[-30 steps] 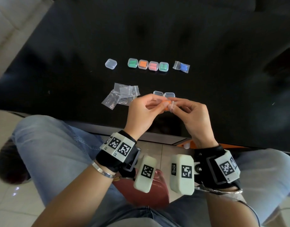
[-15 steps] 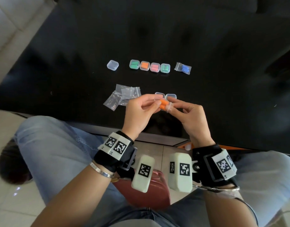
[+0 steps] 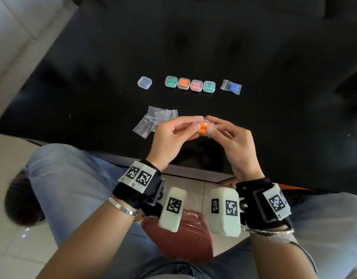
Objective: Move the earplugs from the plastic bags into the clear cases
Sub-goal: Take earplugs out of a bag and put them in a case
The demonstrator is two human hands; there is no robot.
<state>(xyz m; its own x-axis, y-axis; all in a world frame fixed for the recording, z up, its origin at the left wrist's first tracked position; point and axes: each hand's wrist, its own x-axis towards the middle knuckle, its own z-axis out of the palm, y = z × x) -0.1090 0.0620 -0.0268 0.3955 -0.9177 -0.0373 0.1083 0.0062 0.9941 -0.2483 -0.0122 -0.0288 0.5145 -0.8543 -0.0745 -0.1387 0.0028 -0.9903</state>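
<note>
Emptying a bag is judged to be the step in hand: a small plastic bag (image 3: pixel 209 128) with a pair of orange earplugs (image 3: pixel 203 127) is pinched at the frame's centre between the left hand (image 3: pixel 171 137) and the right hand (image 3: pixel 232 141), fingers curled on either side of it, above the near edge of the black desk (image 3: pixel 274 57). Whether the plugs are still wholly inside the bag cannot be told. Next, the plugs would need to be drawn free and an open case brought under them; none is seen beneath the hands.

Counted across the upper middle: four filled cases (image 3: pixel 190 85) in a row, holding green, orange, pink and green plugs; one empty clear case (image 3: pixel 144 82) to their left; one bag of blue earplugs (image 3: pixel 231 87) to their right. A heap of emptied bags (image 3: pixel 155 119) lies left of the hands, about four, though the overlap prevents certainty.
</note>
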